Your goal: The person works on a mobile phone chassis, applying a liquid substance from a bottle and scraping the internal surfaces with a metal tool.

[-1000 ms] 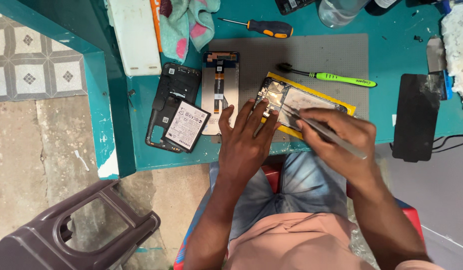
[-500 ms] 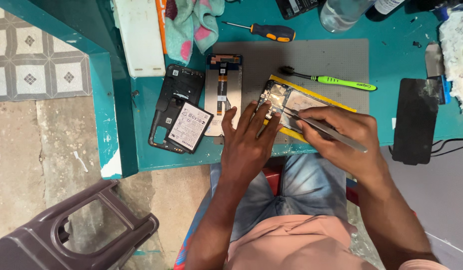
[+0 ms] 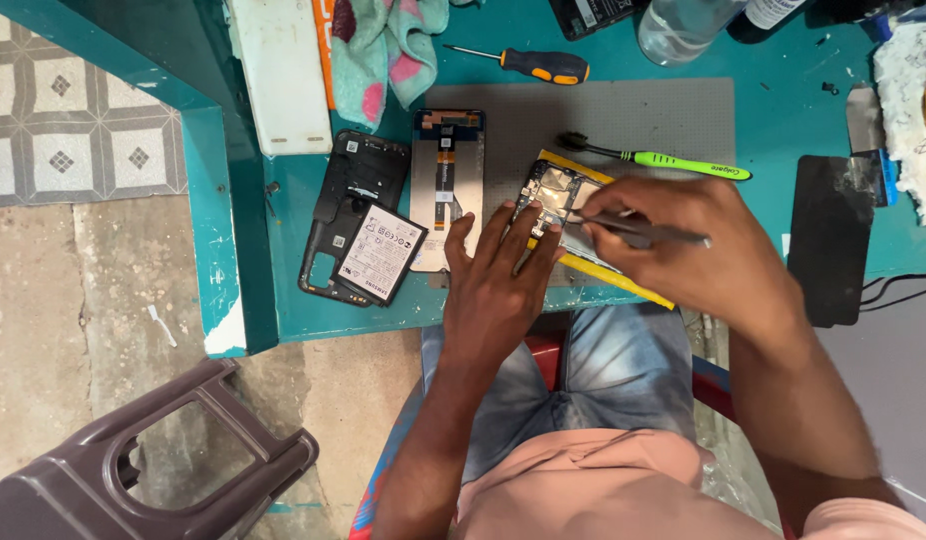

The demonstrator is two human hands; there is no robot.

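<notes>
The right hand (image 3: 683, 250) pinches tweezers (image 3: 638, 232), tips on the opened phone (image 3: 563, 200) lying on the grey mat (image 3: 623, 120); the left hand (image 3: 503, 280) lies flat, steadying that phone. Left of the phone, the screen panel (image 3: 445, 185), back cover (image 3: 348, 200) and battery (image 3: 383, 252) are already out; inner parts remain.

Left hand (image 3: 503, 285): palm down, fingers spread and extended forward, tips pressing flat, wrist straight, forearm running back toward the body. Right hand (image 3: 698, 250): raised slightly above the left, fingers curled into a pinch near the thumb, knuckles up, wrist bent inward, forearm angling in from the right. Hands close together, fingertips near touching.
</notes>
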